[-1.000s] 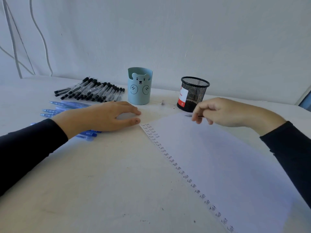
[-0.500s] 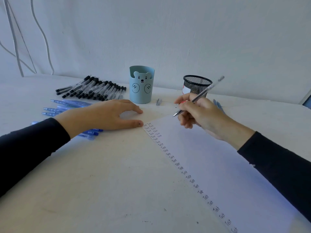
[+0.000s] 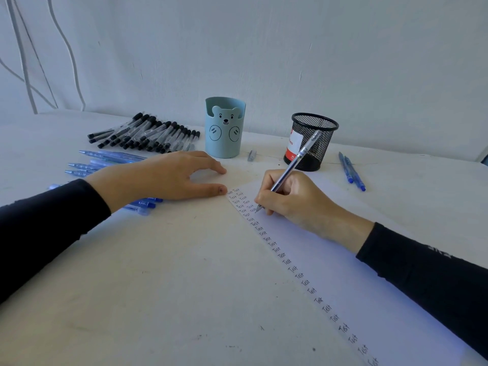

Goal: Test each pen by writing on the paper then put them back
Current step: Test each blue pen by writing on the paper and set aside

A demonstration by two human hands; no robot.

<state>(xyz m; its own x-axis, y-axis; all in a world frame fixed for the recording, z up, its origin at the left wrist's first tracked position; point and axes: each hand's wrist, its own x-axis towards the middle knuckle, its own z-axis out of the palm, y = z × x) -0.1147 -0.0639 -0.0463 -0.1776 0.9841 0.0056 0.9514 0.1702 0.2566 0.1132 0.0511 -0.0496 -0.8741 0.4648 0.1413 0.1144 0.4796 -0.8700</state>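
Note:
My right hand (image 3: 295,202) grips a clear-barrelled pen (image 3: 298,157) in a writing hold, its tip on the white paper (image 3: 343,260) beside a column of handwritten "Test" words (image 3: 266,233). Flat on the table lies my left hand (image 3: 163,178), thumb tip at the paper's top left corner, fingers relaxed, holding nothing. A pile of black-capped pens (image 3: 148,134) lies at the back left. Several blue pens (image 3: 105,159) lie partly under my left hand and forearm. Two more blue pens (image 3: 352,171) lie to the right.
A light blue bear-faced pen cup (image 3: 225,128) and a black mesh pen cup (image 3: 313,141) stand at the back, near the wall. A small pen cap (image 3: 252,155) lies between them. The white table (image 3: 158,286) stretches toward me.
My right hand picked up the pen near the mesh cup, brought it left and down, and set its tip on the paper. My left hand stayed put.

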